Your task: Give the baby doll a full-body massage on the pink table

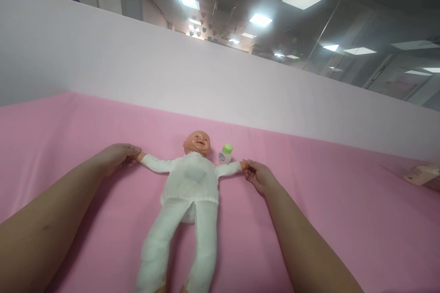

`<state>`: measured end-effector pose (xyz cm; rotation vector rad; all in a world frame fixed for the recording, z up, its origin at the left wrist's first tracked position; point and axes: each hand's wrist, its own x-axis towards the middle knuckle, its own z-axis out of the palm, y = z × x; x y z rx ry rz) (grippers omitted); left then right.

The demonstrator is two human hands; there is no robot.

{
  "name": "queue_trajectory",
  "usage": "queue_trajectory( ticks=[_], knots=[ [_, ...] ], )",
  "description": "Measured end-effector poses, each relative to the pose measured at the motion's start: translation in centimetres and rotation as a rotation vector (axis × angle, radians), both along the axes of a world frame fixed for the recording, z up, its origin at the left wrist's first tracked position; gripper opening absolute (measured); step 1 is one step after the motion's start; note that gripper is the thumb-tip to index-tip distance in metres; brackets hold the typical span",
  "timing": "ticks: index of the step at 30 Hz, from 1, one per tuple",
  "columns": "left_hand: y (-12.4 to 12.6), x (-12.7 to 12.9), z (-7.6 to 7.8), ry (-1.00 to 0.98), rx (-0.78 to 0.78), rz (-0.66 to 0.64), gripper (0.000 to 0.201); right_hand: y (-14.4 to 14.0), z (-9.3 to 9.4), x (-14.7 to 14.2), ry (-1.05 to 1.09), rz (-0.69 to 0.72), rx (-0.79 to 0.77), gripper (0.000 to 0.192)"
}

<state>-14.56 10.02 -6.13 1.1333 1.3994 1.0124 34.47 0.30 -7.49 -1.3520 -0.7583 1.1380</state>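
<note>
Pink cloth lies under our hands, and on it both of them are closed in a light pinch on the doll's tiny hands: our left hand (118,155) curls its fingers round the doll's wrist at the end of one outstretched sleeve, our right hand (257,175) nips the other between thumb and fingertips. Between them the doll (187,192), in a white suit, lies face up with its arms drawn straight out to either side, so that its arms run across our view from hand to hand while its long axis, head to feet, runs from the far side straight back towards us. The head points away; the legs trail to the near edge of the view. Both hands sit level with its shoulders, about equally far from the body. Just beside the doll's head and above its sleeve on our right stands a small bottle with a green cap (225,153), upright, close to our right hand. Behind rises a white partition (137,64).
</note>
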Motion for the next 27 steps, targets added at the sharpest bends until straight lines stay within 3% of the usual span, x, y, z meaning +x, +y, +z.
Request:
queue_trajectory(
  ticks=[4,8,18,24,27],
  knots=[
    [-0.1,0.4,0.2,-0.096,-0.04,0.04,0.046,-0.2,0.3,0.1,0.006,0.035,-0.032,0.024],
    [-0.2,1.1,0.2,-0.149,0.044,0.043,0.05,-0.4,0.2,0.2,-0.032,0.073,-0.043,0.025],
    [0.8,1.5,-1.3,-0.036,0.08,0.013,0.034,-0.3,-0.5,-0.1,-0.126,0.044,0.007,0.035],
    [0.9,1.6,-1.2,0.0,0.062,0.02,0.023,0.1,-0.7,-0.1,-0.137,0.005,0.0,0.027],
    [0.8,1.7,-1.1,-0.018,0.045,0.023,0.026,0.1,-0.7,0.0,-0.125,-0.009,0.0,0.018]
  ],
)
